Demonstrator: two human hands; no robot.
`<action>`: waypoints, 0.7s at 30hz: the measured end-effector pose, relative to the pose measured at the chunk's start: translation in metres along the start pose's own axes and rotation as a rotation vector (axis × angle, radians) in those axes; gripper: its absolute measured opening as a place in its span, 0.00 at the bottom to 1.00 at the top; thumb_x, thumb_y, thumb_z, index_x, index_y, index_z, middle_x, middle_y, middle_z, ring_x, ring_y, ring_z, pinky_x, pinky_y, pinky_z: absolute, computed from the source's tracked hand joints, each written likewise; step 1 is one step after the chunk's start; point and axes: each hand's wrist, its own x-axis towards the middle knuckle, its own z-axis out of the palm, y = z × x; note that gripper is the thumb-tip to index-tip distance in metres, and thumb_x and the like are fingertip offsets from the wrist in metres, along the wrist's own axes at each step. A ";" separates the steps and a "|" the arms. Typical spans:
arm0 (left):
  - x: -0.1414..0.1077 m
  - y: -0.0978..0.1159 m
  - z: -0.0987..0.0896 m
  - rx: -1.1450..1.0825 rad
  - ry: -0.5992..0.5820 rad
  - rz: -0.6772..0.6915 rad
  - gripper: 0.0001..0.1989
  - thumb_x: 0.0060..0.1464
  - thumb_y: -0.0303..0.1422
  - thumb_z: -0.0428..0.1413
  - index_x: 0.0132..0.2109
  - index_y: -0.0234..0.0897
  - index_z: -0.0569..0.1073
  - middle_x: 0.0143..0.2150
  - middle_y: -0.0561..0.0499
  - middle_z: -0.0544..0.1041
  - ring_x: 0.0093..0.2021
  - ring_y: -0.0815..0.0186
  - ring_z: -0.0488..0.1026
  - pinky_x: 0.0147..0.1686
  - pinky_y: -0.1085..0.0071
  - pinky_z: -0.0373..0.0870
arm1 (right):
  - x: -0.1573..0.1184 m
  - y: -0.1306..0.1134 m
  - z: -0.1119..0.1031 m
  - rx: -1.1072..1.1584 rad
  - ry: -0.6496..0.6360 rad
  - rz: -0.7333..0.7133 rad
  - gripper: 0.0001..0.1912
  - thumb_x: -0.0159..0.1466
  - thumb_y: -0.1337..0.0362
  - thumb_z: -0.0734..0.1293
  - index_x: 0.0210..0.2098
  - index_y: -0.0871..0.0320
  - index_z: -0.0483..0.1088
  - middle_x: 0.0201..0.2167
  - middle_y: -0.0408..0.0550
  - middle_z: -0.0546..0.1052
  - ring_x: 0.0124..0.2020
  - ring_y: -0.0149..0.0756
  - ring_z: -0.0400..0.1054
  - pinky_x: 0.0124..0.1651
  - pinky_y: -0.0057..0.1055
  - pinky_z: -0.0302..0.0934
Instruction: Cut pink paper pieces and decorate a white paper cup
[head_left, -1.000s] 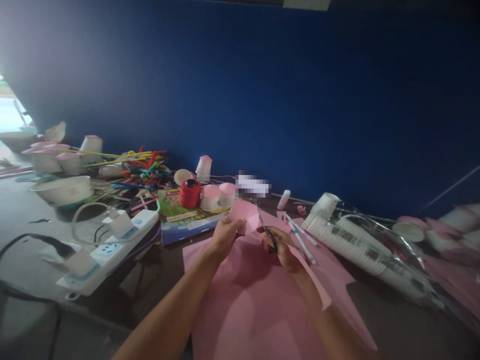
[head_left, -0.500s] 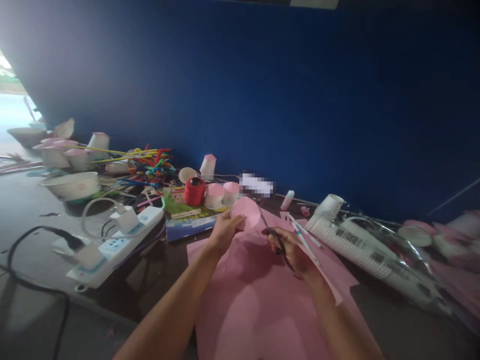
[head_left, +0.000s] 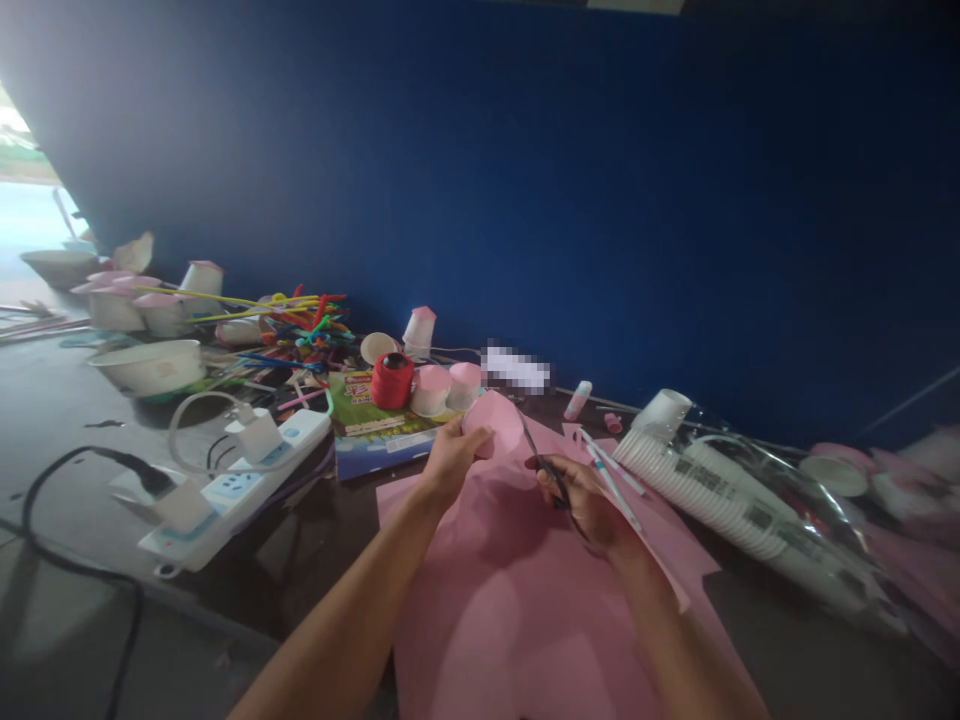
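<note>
A rounded piece of pink paper [head_left: 496, 420] is pinched by my left hand [head_left: 452, 458], the thumb lying on its lower left. My right hand [head_left: 574, 490] is closed around dark-handled scissors [head_left: 553, 476], whose blades point up and left against the paper's right edge. Beneath both hands spreads a large pink sheet [head_left: 517, 600]. Two white pens [head_left: 611, 475] lie on it, just beyond my right hand. Past the paper stand two pink-topped cups [head_left: 431, 390] next to a red spool of thread [head_left: 392, 382].
On the left lie a white power strip [head_left: 240, 490] with plugs and a black cable, a bowl [head_left: 150, 370] and colourful pipe cleaners [head_left: 307, 325]. A glue stick [head_left: 578, 400] is near the blue wall [head_left: 525, 180]. Stacked paper cups [head_left: 720, 490] in plastic occupy the right.
The view has shifted very slightly. Both hands, the paper and the scissors stay in nearly the same position.
</note>
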 end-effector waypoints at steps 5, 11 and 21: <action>-0.001 0.001 0.001 0.043 -0.002 0.014 0.12 0.40 0.35 0.64 0.27 0.33 0.70 0.21 0.57 0.66 0.22 0.74 0.62 0.25 0.75 0.59 | -0.001 0.000 0.002 -0.005 0.006 -0.016 0.18 0.60 0.54 0.67 0.42 0.62 0.72 0.20 0.39 0.64 0.24 0.29 0.54 0.29 0.30 0.45; -0.001 0.002 0.001 0.041 -0.009 0.022 0.11 0.40 0.35 0.63 0.26 0.34 0.70 0.20 0.57 0.66 0.22 0.73 0.61 0.24 0.75 0.58 | -0.001 0.000 0.003 0.007 0.024 -0.018 0.18 0.59 0.55 0.68 0.42 0.62 0.72 0.19 0.38 0.63 0.23 0.29 0.54 0.28 0.30 0.44; -0.001 0.001 0.000 0.001 -0.049 0.053 0.08 0.42 0.32 0.62 0.27 0.34 0.71 0.21 0.56 0.65 0.23 0.74 0.61 0.26 0.75 0.59 | 0.004 0.011 -0.006 0.074 0.066 -0.092 0.16 0.62 0.54 0.66 0.41 0.60 0.73 0.19 0.39 0.66 0.23 0.31 0.56 0.29 0.31 0.47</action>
